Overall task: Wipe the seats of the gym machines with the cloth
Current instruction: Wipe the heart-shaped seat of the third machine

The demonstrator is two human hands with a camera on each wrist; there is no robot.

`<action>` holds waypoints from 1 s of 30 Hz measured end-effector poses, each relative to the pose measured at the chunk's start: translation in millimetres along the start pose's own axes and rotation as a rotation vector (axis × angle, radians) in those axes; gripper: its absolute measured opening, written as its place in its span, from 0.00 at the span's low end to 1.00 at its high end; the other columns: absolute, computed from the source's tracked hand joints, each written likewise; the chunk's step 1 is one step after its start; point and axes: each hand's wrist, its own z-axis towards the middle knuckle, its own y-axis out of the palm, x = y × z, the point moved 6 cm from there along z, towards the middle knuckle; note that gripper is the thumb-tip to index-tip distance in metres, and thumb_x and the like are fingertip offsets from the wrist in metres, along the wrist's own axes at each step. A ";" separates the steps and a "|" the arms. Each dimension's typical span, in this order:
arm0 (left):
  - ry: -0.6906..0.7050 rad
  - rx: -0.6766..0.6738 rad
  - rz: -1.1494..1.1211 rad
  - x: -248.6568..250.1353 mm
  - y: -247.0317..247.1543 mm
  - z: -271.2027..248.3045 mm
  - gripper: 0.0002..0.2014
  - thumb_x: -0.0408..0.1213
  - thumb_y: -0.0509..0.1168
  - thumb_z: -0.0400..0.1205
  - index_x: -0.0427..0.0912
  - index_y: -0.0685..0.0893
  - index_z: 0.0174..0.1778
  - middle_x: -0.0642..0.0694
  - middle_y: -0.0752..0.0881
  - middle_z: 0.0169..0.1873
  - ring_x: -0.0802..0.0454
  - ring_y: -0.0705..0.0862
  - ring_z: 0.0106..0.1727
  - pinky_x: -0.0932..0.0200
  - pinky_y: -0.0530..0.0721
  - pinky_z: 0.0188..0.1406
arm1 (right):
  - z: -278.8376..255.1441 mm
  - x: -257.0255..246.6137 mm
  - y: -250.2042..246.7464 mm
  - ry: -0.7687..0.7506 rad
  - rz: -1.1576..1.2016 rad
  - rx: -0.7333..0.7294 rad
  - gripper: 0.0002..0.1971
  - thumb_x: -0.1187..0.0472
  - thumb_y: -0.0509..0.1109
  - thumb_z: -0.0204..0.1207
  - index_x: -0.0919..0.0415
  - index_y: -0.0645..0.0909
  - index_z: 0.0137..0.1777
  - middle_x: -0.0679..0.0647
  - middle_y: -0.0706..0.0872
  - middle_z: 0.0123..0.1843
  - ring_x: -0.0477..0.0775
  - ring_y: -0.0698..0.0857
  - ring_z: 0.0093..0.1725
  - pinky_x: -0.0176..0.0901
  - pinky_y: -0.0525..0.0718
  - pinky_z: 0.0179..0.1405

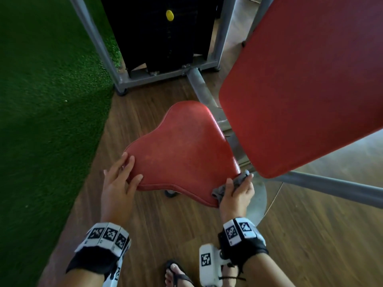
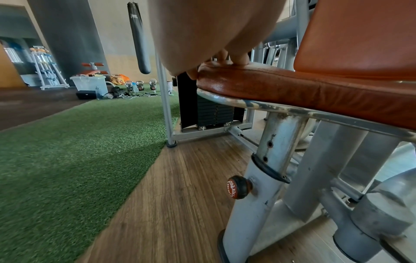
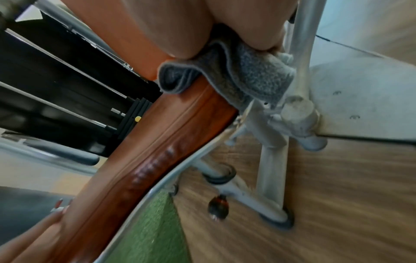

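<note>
- Your left hand (image 1: 118, 181) rests on the near-left corner of the red seat (image 1: 182, 154), fingers (image 1: 129, 164) straight and spread over the top, thumb against the near edge; it grasps nothing.
- From the left wrist view, your fingertips (image 2: 239, 58) press down on the seat's (image 2: 292, 89) upper edge, just above the piping.
- Your right hand (image 1: 237, 192) is at the near-right corner of the seat, fingers curled round a grey cloth (image 1: 232, 184).
- The cloth is bunched and pressed against the seat's corner, wrapping over the edge; part of it hangs below the rim in the right wrist view (image 3: 236, 78).
- In that view your right hand (image 3: 180, 26) pinches the cloth between thumb and fingers, and your left hand (image 3: 33, 236) shows at the far end of the seat (image 3: 146, 160).
- The seat is heart-shaped, with its narrow end far from you.
- A red backrest (image 1: 306, 79) stands tilted just right of the seat, its lower corner close to the cloth.
- The seat sits on a grey post (image 2: 270, 160) with a round knob (image 2: 237, 186) on its side.
- A black weight stack (image 1: 161, 34) with a yellow pin (image 1: 169, 15) stands far from you, inside a grey frame (image 1: 99, 44).
- Green turf (image 1: 45, 100) lies to the left; wood flooring (image 1: 310, 235) runs under the machine.
- Your sandalled foot (image 1: 176, 274) shows at the near edge.
</note>
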 end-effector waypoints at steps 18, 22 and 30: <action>-0.057 0.013 -0.042 1.1 2.9 -5.7 0.25 0.42 0.63 0.84 0.53 0.70 0.79 0.65 0.61 0.79 0.65 0.57 0.79 0.37 0.60 0.81 | -36.7 25.2 13.7 -0.334 -0.209 -0.329 0.43 0.28 0.45 0.72 0.42 0.32 0.82 0.46 0.24 0.81 0.50 0.24 0.80 0.51 0.31 0.78; -0.065 0.018 -0.045 2.3 1.1 -5.6 0.25 0.42 0.64 0.84 0.53 0.70 0.79 0.65 0.61 0.78 0.63 0.58 0.79 0.37 0.59 0.81 | -12.6 20.7 4.1 -0.089 0.008 -0.268 0.37 0.44 0.57 0.83 0.46 0.38 0.84 0.56 0.32 0.84 0.52 0.36 0.84 0.41 0.43 0.79; -0.066 0.045 -0.090 5.2 1.2 -5.9 0.25 0.38 0.65 0.83 0.49 0.72 0.78 0.64 0.62 0.78 0.85 0.49 0.72 0.36 0.57 0.81 | -38.2 18.0 20.7 -0.076 -0.082 -0.279 0.41 0.44 0.56 0.81 0.52 0.32 0.83 0.55 0.23 0.81 0.61 0.28 0.81 0.59 0.39 0.82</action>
